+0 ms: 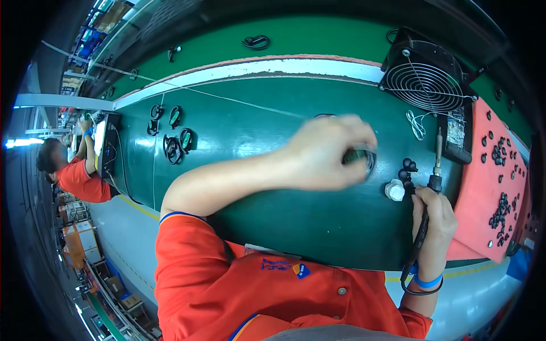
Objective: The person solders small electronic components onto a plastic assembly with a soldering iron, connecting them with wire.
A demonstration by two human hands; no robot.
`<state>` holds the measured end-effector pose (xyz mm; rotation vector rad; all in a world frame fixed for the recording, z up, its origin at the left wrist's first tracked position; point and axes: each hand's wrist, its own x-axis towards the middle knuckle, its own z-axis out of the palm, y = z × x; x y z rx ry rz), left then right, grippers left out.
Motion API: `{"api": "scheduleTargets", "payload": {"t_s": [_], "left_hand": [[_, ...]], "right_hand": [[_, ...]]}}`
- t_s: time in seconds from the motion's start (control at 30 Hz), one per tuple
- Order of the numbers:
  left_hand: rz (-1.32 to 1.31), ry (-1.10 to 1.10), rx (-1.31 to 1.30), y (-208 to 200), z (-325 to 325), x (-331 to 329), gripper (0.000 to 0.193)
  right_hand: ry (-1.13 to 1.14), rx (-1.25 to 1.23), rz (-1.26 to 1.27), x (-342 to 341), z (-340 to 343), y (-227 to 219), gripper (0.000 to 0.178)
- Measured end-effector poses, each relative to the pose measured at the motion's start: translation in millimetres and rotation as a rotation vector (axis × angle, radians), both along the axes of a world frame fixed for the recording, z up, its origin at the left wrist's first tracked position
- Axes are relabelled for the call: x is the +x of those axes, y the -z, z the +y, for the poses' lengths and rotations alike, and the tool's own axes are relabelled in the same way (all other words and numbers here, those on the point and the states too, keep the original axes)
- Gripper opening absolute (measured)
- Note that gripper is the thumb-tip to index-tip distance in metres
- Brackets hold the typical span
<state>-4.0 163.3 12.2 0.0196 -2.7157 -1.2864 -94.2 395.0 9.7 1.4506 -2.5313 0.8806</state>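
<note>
My left hand reaches across the middle of the green bench, blurred by motion. Its fingers are curled round a dark looped piece, which looks like one of the black ear-hook earphones lying farther left on the bench. Most of that piece is hidden by the hand. At the right, my right hand grips a soldering iron, its metal tip pointing away from me and its cable hanging down past the wrist. Just left of that hand are a small white round object and several small black round parts.
A black fan with a wire grille stands at the back right, with thin solder wire near it. A pink mat bears many small black parts. Behind a white ledge runs a green strip. Another person works far left.
</note>
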Motion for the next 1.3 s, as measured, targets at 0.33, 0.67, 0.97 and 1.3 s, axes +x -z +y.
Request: {"api": "scheduleTargets", "payload": {"t_s": [0.33, 0.67, 0.97, 1.3], "left_hand": [[0.131, -0.619, -0.481, 9, -168, -19, 0.048], [-0.227, -0.598, -0.580, 19, -227, 13, 0.029], [0.001, -0.529, -0.420, 31, -224, 9, 0.028], [0.013, -0.161, 0.209, -25, -68, -8, 0.027]], "right_hand": [[0.064, -0.098, -0.054, 3, 9, -3, 0.022], [-0.009, -0.178, -0.068, 3, 4, -5, 0.025], [-0.027, -0.229, -0.025, 2, -1, -10, 0.028], [-0.038, -0.269, -0.351, 7, -18, -7, 0.023]]}}
